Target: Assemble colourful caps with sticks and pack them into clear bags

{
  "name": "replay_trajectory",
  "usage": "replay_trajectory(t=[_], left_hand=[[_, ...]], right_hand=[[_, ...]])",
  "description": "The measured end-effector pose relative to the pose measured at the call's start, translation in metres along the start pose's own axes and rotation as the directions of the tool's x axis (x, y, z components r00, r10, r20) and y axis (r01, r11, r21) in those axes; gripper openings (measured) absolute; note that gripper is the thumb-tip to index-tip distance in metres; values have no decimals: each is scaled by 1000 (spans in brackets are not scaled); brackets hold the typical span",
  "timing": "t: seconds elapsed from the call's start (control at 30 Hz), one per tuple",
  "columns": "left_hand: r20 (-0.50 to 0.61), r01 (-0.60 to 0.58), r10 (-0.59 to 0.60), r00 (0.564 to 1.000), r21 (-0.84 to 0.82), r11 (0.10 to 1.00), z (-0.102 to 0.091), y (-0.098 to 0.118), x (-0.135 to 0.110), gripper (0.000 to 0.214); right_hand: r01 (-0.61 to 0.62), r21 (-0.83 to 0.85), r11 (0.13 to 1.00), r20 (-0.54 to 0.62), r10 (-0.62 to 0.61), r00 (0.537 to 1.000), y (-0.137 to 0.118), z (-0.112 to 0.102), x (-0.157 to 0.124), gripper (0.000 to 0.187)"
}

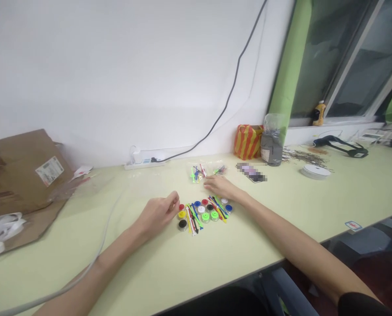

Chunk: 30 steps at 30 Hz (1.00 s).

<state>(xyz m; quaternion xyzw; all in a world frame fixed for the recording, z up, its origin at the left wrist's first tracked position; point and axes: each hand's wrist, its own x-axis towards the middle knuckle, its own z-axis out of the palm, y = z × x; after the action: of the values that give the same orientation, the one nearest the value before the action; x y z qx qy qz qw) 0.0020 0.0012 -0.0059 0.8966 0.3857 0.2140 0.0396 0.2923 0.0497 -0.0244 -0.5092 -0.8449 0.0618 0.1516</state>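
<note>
A small pile of coloured round caps and thin plastic sticks [204, 212] lies on the pale yellow-green table [189, 263]. My left hand [159, 213] rests just left of the pile with its fingers curled in; whether it holds anything is hidden. Beyond the pile my right hand [221, 186] lies palm down, fingers stretched toward two clear bags of coloured pieces [205, 171], its fingertips at the edge of the bags.
A torn cardboard box [25, 180] and white straps [0, 230] sit at the left. A white power strip [145, 159] with a grey cable runs along the wall. An orange striped bag [247, 141], a grey filled bag [271, 147], a white tape roll [315, 171] and a green curtain [290, 66] are on the right.
</note>
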Motion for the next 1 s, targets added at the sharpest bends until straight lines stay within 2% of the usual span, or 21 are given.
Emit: replay_trajectory(t=[0.27, 0.4, 0.47, 0.57, 0.7, 0.8, 0.87, 1.0], left_hand=[[20, -8, 8, 1000, -4, 1000, -1, 2, -1, 14], [28, 24, -23, 999, -19, 1000, 2, 0, 0, 13], [33, 34, -33, 999, -28, 999, 2, -1, 0, 12], [42, 35, -34, 999, -29, 999, 2, 0, 0, 12], [45, 39, -37, 998, -30, 999, 2, -1, 0, 12], [48, 43, -41, 998, -32, 999, 3, -2, 0, 11], [51, 42, -41, 998, -26, 999, 4, -1, 0, 12], [64, 40, -39, 997, -13, 999, 2, 1, 1, 16]], right_hand=[[46, 79, 996, -20, -45, 999, 7, -3, -2, 38], [89, 167, 982, -79, -76, 994, 9, -4, 0, 36], [111, 283, 953, -147, -71, 987, 7, -11, -1, 36], [147, 548, 823, -256, -3, 967, 0, -24, -7, 35], [185, 799, 572, -282, 85, 955, -10, -36, -14, 36], [226, 889, 399, -296, 123, 947, -13, -36, -14, 39], [258, 913, 318, -317, 151, 936, -13, -35, -12, 39], [299, 925, 236, -344, 178, 922, -14, -36, -10, 39]])
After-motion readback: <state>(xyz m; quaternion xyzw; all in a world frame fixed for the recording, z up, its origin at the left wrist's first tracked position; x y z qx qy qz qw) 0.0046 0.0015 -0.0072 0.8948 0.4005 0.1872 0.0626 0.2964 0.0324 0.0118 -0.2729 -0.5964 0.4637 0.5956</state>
